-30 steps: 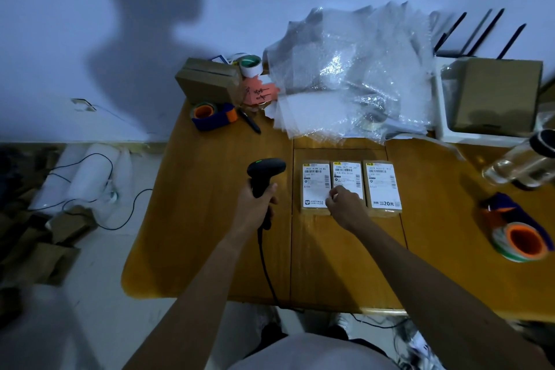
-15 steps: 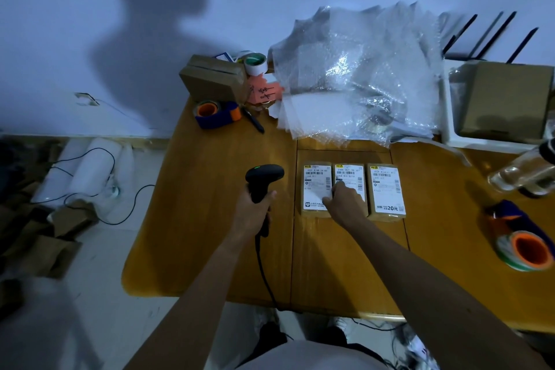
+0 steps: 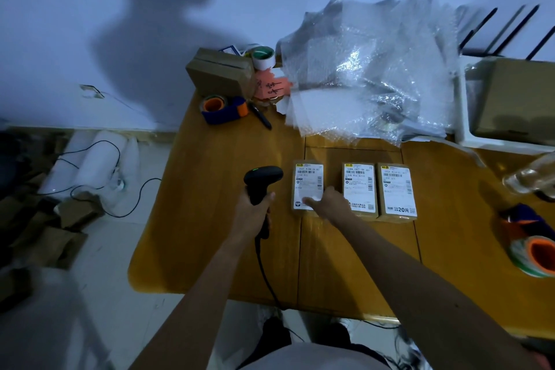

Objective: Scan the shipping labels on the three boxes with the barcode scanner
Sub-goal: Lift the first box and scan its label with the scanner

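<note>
Three small cardboard boxes with white shipping labels lie in a row on the wooden table (image 3: 210, 249): the left box (image 3: 307, 183), the middle box (image 3: 359, 186), the right box (image 3: 397, 189). The left box stands apart from the other two. My left hand (image 3: 253, 215) grips the handle of the black corded barcode scanner (image 3: 262, 180), held upright left of the left box, a green light on its head. My right hand (image 3: 329, 204) rests on the near right corner of the left box, thumb lying across its label.
At the back are bubble wrap (image 3: 369, 69), a brown carton (image 3: 219, 72), a tape dispenser (image 3: 223, 106), a pen (image 3: 261, 116) and a tape roll (image 3: 263, 57). A white tray with a box (image 3: 516, 102) stands back right. A second dispenser (image 3: 531, 246) and a clear bottle (image 3: 531, 177) lie right.
The left box has slid left, away from the middle box, under my right hand. My right hand moved from the middle box's front to the left box. The scanner stays upright.
</note>
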`<act>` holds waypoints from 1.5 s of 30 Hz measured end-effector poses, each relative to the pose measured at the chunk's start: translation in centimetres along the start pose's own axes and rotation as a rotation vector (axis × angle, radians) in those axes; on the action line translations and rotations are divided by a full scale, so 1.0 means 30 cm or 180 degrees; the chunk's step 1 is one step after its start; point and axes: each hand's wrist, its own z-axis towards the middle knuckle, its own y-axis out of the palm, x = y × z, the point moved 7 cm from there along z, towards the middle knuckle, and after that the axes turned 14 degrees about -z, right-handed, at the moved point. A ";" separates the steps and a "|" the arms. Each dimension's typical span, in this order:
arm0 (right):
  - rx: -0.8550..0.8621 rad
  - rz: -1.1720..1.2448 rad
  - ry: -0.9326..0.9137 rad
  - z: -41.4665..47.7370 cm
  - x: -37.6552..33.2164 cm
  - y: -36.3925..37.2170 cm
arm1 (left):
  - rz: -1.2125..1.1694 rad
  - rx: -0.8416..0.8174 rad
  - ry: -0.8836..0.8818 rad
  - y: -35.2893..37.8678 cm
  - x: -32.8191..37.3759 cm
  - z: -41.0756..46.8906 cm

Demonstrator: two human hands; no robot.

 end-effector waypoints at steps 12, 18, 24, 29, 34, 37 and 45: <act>-0.0497 0.0727 0.0468 0.068 -0.008 0.062 | -0.0095 0.0108 -0.0101 -0.034 -0.004 -0.009; -0.0620 0.0901 0.0495 0.072 0.010 0.094 | -0.0106 0.0124 -0.0068 -0.044 0.007 -0.019; -0.0729 0.1582 0.0384 0.088 0.050 0.104 | -0.0093 0.0169 -0.0182 -0.047 0.010 -0.022; -0.0560 0.2004 0.0072 0.046 0.010 0.018 | -0.0133 0.0155 -0.0176 -0.036 0.042 -0.054; -0.0479 0.2345 -0.0203 -0.032 0.016 -0.086 | -0.0368 -0.0067 -0.0257 0.020 0.085 -0.072; -0.0453 0.2476 -0.0262 -0.090 0.034 -0.142 | -0.0568 -0.0266 -0.0364 0.058 0.091 -0.086; 0.0073 0.2657 -0.0283 -0.151 0.148 -0.296 | -0.0513 -0.0757 -0.0313 0.191 0.158 -0.136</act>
